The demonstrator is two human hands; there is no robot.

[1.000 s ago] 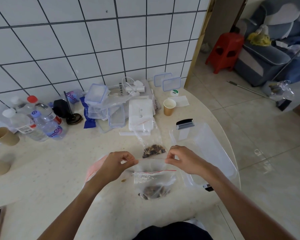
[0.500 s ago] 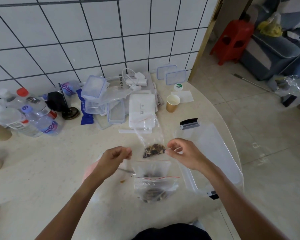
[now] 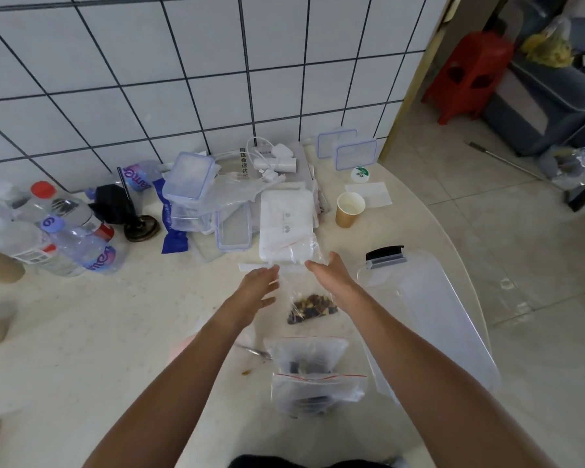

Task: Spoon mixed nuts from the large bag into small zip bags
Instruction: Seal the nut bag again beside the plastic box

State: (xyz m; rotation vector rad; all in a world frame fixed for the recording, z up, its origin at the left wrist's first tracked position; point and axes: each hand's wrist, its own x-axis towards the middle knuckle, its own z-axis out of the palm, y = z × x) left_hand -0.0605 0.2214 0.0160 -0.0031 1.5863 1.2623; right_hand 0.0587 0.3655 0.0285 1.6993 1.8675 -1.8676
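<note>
As both hands reached out, fingers loose, holding nothing.
Flanked nut-filled zip bag (image 3: 309, 300), lying lengthwise away: left hand (image 3: 259, 287) beside it, right hand (image 3: 331, 276) nearer.

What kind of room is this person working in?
Most likely a home: a rounded table against a white tiled wall, with a doorway opening onto a living area holding a grey sofa and a red plastic stool.

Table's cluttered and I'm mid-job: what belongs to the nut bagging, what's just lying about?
Job: clear bag holding mixed nuts; filled red-striped zip bags; metal spoon; left hand; right hand.

Lying about: brown paper cup; plastic water bottles; clear lidded boxes; white flat box.
</note>
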